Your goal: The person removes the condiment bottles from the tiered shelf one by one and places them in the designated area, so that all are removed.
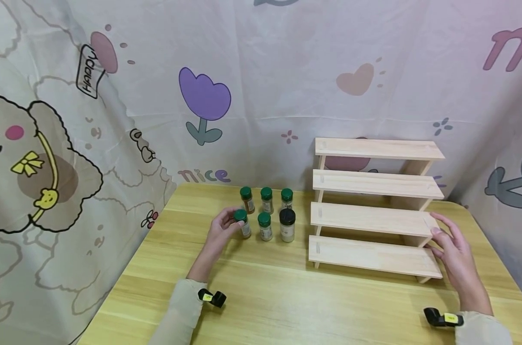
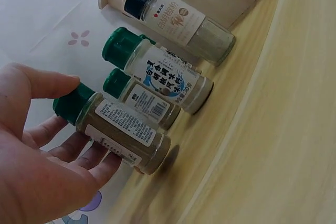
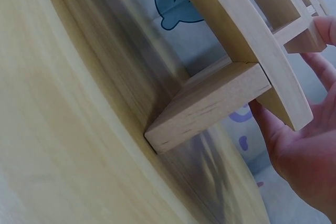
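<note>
My left hand [image 1: 221, 231] pinches a green-capped spice jar [image 1: 245, 229] at the front left of a small group. In the left wrist view the thumb lies on the cap of this spice jar [image 2: 123, 129], with fingers behind its brown-filled body. Whether its base touches the table cannot be told. Beside it stand another green-capped jar [image 1: 265, 231] and a larger black-capped jar [image 1: 287, 231]. At the right, my right hand [image 1: 457, 256] grips the end of a four-tier wooden rack [image 1: 373, 219], the thumb at one shelf's edge and fingers lower down.
Three more green-capped jars stand behind, including the back-left jar [image 1: 248, 203]. All is on a wood-grain table [image 1: 261, 292]. A printed curtain [image 1: 261, 96] hangs close behind and at both sides. The rack's left end is near the black-capped jar.
</note>
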### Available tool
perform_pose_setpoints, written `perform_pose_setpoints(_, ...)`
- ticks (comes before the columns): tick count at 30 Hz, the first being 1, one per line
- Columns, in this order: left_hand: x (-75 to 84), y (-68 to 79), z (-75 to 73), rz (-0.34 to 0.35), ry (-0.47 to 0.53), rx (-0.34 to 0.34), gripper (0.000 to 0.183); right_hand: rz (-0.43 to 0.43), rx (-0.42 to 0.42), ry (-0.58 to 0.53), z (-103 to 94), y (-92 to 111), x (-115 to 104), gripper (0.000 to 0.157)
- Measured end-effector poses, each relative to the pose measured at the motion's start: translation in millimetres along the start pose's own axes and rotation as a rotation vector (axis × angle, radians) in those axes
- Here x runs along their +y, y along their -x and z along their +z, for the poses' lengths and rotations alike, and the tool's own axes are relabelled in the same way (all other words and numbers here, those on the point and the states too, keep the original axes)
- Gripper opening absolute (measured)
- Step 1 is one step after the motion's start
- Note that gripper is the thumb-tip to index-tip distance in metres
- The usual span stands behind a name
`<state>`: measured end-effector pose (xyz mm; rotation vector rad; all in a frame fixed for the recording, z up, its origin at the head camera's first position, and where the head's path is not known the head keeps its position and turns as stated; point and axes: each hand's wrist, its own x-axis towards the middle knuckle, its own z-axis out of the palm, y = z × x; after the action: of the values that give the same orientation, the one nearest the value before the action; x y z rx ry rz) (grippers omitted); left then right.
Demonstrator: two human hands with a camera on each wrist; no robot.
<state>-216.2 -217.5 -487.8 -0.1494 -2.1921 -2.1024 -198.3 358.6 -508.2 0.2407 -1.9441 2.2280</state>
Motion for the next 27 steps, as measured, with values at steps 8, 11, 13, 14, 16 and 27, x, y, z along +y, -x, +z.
perform_pose_setpoints(8,-7.5,0.8,-1.7,-0.057,0.023,-0.016,0.043,-0.004,0.002,-0.007,0.1,1.2,1.4,0.047)
perform_pose_setpoints(11,-10.0,-0.5,-0.8,-0.059,0.02,-0.026,0.044,-0.013,0.002,-0.014,-0.5,2.6,1.2,0.047)
perform_pose_setpoints(13,-10.9,-1.1,0.1,-0.055,0.019,-0.026,0.043,-0.018,0.004,-0.022,-1.0,3.3,0.8,0.047)
perform_pose_setpoints(14,-11.1,-1.5,0.5,-0.055,0.017,-0.028,0.043,-0.019,0.006,-0.025,-1.2,3.5,0.6,0.047)
perform_pose_setpoints(16,-11.3,-2.1,1.1,-0.054,0.012,-0.029,0.042,-0.018,0.012,-0.027,-1.4,3.7,0.0,0.047)
perform_pose_setpoints(27,-8.9,-0.4,-8.4,-0.05,-0.04,-0.103,0.048,-0.017,-0.01,-0.029,-0.4,3.7,-1.9,0.047)
